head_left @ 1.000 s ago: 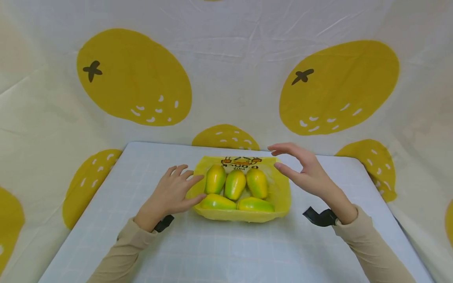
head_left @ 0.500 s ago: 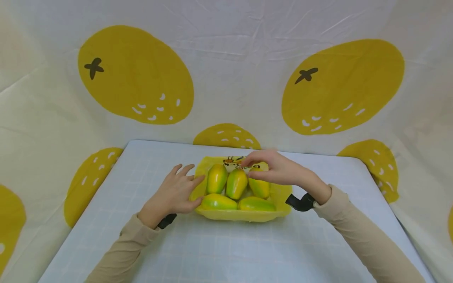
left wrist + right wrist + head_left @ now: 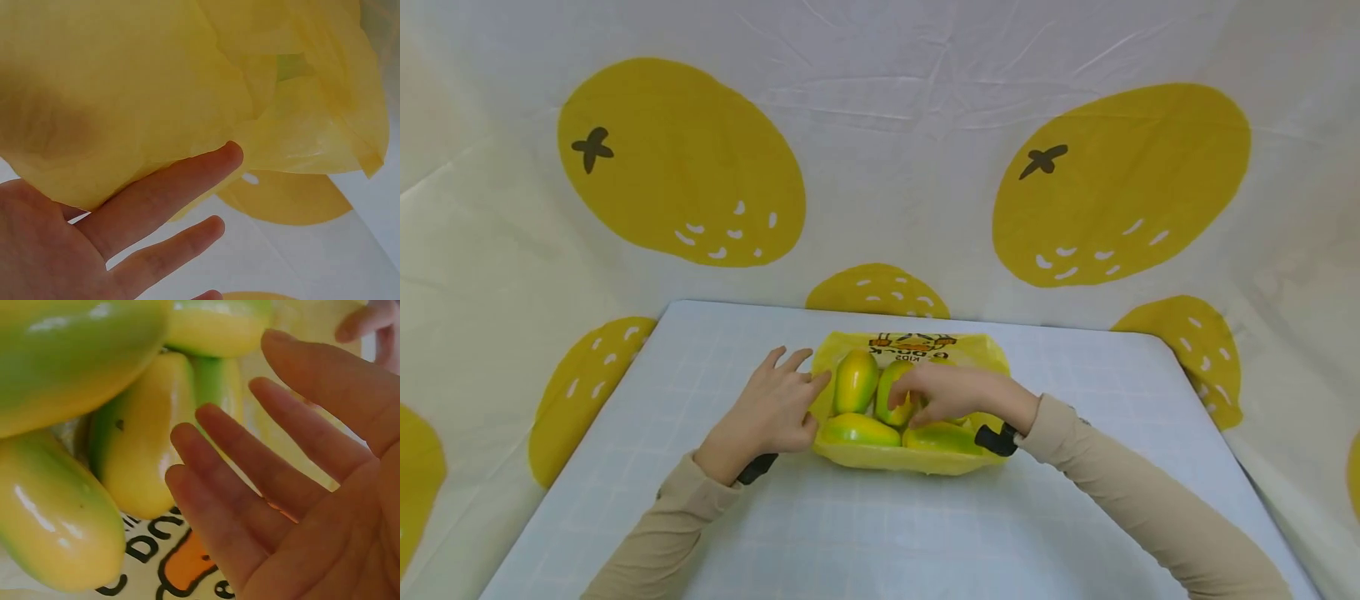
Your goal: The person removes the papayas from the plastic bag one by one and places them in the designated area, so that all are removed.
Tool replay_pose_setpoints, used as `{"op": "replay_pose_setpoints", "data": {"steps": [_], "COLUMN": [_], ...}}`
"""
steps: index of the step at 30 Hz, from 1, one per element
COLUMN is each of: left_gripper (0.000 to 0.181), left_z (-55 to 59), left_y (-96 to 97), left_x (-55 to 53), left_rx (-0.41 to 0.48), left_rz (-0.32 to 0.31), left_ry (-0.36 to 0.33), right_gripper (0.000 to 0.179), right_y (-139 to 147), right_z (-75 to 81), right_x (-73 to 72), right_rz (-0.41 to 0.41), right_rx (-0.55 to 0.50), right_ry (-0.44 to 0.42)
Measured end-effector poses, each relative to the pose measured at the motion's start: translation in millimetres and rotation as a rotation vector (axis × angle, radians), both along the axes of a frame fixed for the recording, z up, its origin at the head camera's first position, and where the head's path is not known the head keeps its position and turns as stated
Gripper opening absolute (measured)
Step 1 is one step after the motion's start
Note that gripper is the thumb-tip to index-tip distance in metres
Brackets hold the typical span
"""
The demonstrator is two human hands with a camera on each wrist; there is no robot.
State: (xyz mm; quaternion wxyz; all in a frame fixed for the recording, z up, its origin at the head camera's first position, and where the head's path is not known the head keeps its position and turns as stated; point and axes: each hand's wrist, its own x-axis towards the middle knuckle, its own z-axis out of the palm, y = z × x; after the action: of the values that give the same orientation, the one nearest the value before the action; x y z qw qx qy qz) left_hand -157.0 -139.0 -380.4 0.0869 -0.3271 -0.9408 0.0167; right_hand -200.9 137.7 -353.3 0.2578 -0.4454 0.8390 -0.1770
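A cloth printed with yellow fruit (image 3: 898, 158) hangs beyond the pale tabletop (image 3: 850, 533). Near the tabletop's far edge, well inside its left and right edges, sits a yellow tray (image 3: 917, 458), its rim thin as film. At the tray's left edge is the left hand (image 3: 763, 412), gripping nothing, thumb and index tips apart. The right hand (image 3: 958, 392) reaches in over the tray's right edge, unclenched and grasping nothing; whether its fingertips touch fruit I cannot tell. Five mangoes (image 3: 856, 382) lie in the tray: three towards its far edge, two lengthwise along its near edge. Their glossy skins look firm and rather slippery, so each seems best taken round its widest part, thumb opposite fingers; they are probably light. Half a second ago the right hand was closer to the tray's far edge; now it is nearer the front pair, while the mangoes keep their places.
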Motion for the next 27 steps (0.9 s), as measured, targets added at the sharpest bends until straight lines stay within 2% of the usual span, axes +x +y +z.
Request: {"op": "replay_pose_setpoints", "data": {"steps": [6,12,18,27], "left_gripper": [0.055,0.054,0.053,0.053], "left_z": [0.6,-0.9,-1.0,-1.8], "left_y": [-1.2,-3.6,-4.3,-4.7], "left_x": [1.5,2.1,1.6,1.6], "left_rx": [-0.012,-0.001,0.004,0.006], "left_rz": [0.015,0.016,0.012,0.005], "left_ry": [-0.007,-0.008,-0.001,0.005], "right_gripper": [0.041,0.045,0.063,0.069], "right_y": [0.8,0.6,-0.9,-1.8], "right_z": [-5.4,-15.5,-22.9,-25.4], "right_x": [7.8,11.0,16.7,20.3], "right_rz": [-0.060,-0.057,-0.093,-0.102], "right_rx": [0.163,0.262,0.393,0.437], "right_ry": [-0.041,-0.046,-0.038,-0.020]}}
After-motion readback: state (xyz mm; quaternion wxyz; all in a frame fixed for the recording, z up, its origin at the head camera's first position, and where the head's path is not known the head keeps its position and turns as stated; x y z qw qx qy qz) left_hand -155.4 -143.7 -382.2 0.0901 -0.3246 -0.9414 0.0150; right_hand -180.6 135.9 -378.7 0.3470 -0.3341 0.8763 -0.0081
